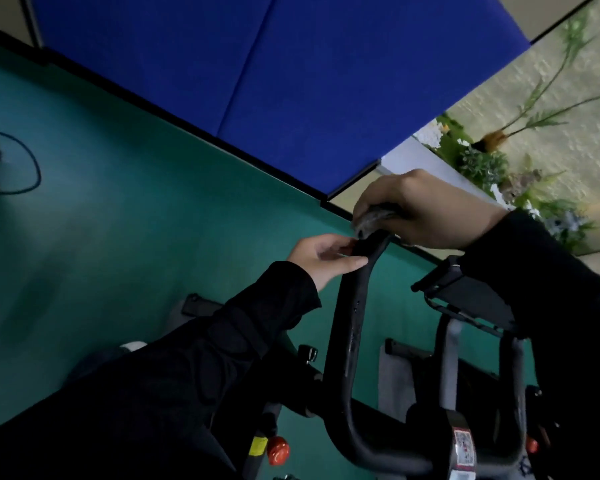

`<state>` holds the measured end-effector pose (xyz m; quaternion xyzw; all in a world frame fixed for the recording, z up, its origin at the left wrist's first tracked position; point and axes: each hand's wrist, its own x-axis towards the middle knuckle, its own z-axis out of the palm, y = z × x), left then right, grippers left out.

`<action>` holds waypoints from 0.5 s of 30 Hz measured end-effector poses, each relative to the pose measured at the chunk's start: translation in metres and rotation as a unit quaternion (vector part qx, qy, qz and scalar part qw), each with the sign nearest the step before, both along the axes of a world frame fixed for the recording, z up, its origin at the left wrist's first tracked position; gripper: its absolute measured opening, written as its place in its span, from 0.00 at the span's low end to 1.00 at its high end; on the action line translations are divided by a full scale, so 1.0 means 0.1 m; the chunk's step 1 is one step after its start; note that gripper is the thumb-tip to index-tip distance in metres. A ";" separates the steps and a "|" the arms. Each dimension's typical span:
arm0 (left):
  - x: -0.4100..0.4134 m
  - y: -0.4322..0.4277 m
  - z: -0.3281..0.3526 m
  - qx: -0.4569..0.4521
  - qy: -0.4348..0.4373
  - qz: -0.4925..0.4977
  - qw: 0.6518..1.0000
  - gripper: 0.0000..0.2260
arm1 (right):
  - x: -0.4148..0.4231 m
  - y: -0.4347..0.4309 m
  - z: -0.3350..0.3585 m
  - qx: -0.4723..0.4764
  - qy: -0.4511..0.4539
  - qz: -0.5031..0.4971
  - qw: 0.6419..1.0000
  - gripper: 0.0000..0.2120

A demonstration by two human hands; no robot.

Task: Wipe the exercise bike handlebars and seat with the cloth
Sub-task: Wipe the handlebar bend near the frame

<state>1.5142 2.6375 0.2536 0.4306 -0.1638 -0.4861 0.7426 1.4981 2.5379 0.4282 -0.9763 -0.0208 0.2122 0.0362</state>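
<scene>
We're on the left horn of the black padded exercise bike handlebars [352, 327]. It runs up from 6 o'clock to a tip just right of frame centre.

The right hand [426, 216] comes in from 3 o'clock. It's curled round the crumpled grey cloth [374, 218] and clamps it over the horn's tip, cloth between palm and padding. Makes sense to us: a wrap grip covers the rounded end all round in one pass.

The left hand [321, 259] comes in from 8 o'clock with fingers near straight. Its tips and thumb touch the horn's side just below the cloth, not wrapped round it, holding nothing. We read that as steadying the bar against the wiping push.

The seat is out of view, so we can't say its state. Our guess: handlebar step in hand, seat to follow.

Edges and room:
- The tip is a free end, so the cloth can slip off toward 12 o'clock if pushed past it.
- Toward 6 o'clock the padding looks unobstructed down to the bend, but the left hand sits in the stroke path and needs to clear first.
- At 3 o'clock of the horn the flat black device holder [471, 299] stands near, beside the right sleeve. A forearm could knock it on a long pull.
- At 9 o'clock it's green floor [118, 220], with a black cable [32, 171] far off.
- The blue wall panels [291, 81] at 12 o'clock are well apart.
- The small red knob [278, 451] at 7 o'clock sits low, out of the stroke.
</scene>
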 end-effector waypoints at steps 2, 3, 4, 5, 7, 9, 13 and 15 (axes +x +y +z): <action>-0.02 -0.01 -0.03 -0.005 0.039 -0.003 0.999 0.09 | 0.08 0.01 0.01 0.003 0.084 -0.004 0.996 0.08; -0.04 -0.01 -0.04 -0.005 0.050 0.000 0.999 0.09 | 0.11 0.01 0.02 0.007 0.110 -0.001 0.994 0.08; -0.06 -0.02 -0.05 -0.005 0.058 0.004 0.998 0.09 | 0.13 0.01 0.05 0.012 0.119 0.003 0.993 0.08; -0.07 -0.02 -0.05 -0.006 0.064 0.009 0.998 0.09 | 0.15 -0.01 0.08 0.015 0.115 0.006 0.993 0.08; -0.09 -0.03 -0.06 -0.005 0.071 0.013 0.997 0.12 | 0.18 -0.06 0.13 0.012 0.082 0.005 0.997 0.08; -0.09 -0.04 -0.06 0.001 0.076 0.017 0.997 0.15 | 0.18 -0.07 0.14 0.001 0.075 0.003 0.997 0.08; -0.09 -0.05 -0.07 0.006 0.082 0.016 0.997 0.10 | 0.16 0.03 0.03 -0.019 0.130 0.028 0.991 0.08; -0.09 -0.06 -0.08 0.004 0.086 0.013 0.996 0.11 | 0.23 0.01 0.06 -0.037 0.142 0.028 0.989 0.08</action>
